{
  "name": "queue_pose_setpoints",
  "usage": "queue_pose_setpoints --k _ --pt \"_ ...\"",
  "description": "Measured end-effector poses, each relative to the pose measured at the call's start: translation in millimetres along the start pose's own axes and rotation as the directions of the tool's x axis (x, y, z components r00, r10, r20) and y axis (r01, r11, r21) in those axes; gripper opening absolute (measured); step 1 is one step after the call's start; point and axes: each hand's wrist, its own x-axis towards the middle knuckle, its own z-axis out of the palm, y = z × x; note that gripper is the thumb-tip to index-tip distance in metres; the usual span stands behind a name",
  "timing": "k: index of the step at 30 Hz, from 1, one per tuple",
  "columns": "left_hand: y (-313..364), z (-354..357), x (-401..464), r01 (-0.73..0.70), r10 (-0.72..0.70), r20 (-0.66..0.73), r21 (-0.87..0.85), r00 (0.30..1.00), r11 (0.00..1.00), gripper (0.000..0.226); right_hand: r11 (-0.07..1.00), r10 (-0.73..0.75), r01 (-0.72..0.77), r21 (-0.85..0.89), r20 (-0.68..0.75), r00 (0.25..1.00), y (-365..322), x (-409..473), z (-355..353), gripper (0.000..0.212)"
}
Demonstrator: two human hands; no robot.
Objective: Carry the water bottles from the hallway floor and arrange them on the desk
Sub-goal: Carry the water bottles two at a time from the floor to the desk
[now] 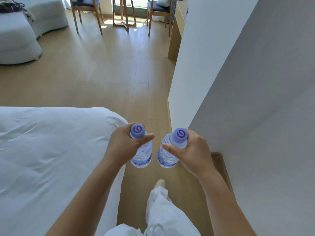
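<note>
My left hand grips a clear water bottle by its neck, just under the purple cap. My right hand holds a second clear water bottle the same way. Both bottles hang upright, side by side and a little apart, above the wooden floor. The wooden desk juts out from behind the white wall at the upper right; its top is mostly hidden.
A white bed fills the lower left, and a white wall corner stands to the right. Ahead are two wooden chairs around a small table, and a second bed at upper left. My white-trousered leg steps forward.
</note>
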Motion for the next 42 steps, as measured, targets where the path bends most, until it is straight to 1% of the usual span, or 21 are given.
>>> queue_pose_setpoints --k 7,12,17,20,25,30,33,37,42 --pt "5.7 26.5 160.1 -0.030 0.031 -0.019 0.033 0.999 0.999 0.023 0.999 -0.036 0.036 -0.004 -0.010 0.999 28.0 161.8 1.9 0.031" --pt "24.3 40.2 275.8 -0.035 0.038 -0.038 0.075 0.999 0.997 0.022 0.994 -0.081 0.082 -0.070 0.020 0.997 39.3 283.1 -10.5 0.032" --pt "32.4 44.5 372.3 0.002 0.004 -0.083 0.068 0.997 0.998 0.019 0.994 -0.097 0.098 -0.050 0.019 0.995 45.6 383.8 -13.5 0.029" --pt "28.9 45.6 425.6 0.029 -0.025 -0.106 0.043 0.994 0.999 0.025 0.995 -0.091 0.091 -0.040 0.010 0.996 48.3 438.1 -8.6 0.030" --pt "18.9 43.0 529.2 0.034 -0.031 -0.071 0.039 0.997 0.999 0.036 0.998 -0.051 0.051 -0.026 -0.002 0.999 55.5 533.2 11.7 0.031" --pt "1.8 34.8 650.0 0.047 -0.047 0.000 -0.023 0.999 0.999 0.031 1.000 -0.004 0.003 -0.027 -0.035 0.999 56.1 640.3 37.3 0.029" --pt "0.6 24.8 727.4 0.046 -0.046 0.061 -0.013 0.997 0.999 0.028 1.000 0.028 -0.029 -0.012 -0.079 0.996 48.3 705.6 48.6 0.028" --pt "4.3 15.6 817.9 0.021 -0.021 0.092 -0.002 0.996 1.000 0.024 0.998 0.053 -0.056 -0.012 -0.137 0.989 39.3 780.7 57.6 0.033" --pt "9.2 11.0 910.3 -0.002 0.009 0.123 -0.053 0.992 0.999 0.037 0.992 0.126 -0.126 0.013 -0.196 0.972 36.8 860.7 64.0 0.033"
